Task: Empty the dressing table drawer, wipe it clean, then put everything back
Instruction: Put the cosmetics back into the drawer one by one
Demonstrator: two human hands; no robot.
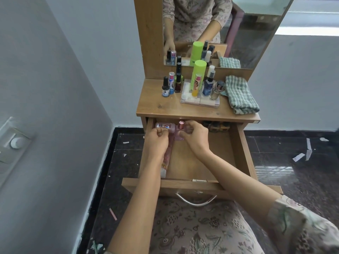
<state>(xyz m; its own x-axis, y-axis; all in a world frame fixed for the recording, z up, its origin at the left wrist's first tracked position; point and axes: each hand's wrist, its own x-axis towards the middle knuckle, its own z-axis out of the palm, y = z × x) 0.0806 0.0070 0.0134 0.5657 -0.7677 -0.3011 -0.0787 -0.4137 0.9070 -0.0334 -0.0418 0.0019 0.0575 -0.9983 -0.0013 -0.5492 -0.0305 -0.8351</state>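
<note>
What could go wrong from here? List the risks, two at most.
1. The left hand and right hand crowd the back of the drawer; the right grips the rose-capped bottle beside a lying pink bottle, so either could be knocked over.
2. Upright bottles, like the tall green-capped bottle, stand packed on the tabletop above; jolting the drawer might topple them.

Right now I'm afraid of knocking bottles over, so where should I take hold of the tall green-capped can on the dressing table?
I'd take the green-capped can by its cap, coming straight down from above. It stands upright and rises above its neighbours, while the blue spray bottle crowds its right side low down.
</note>
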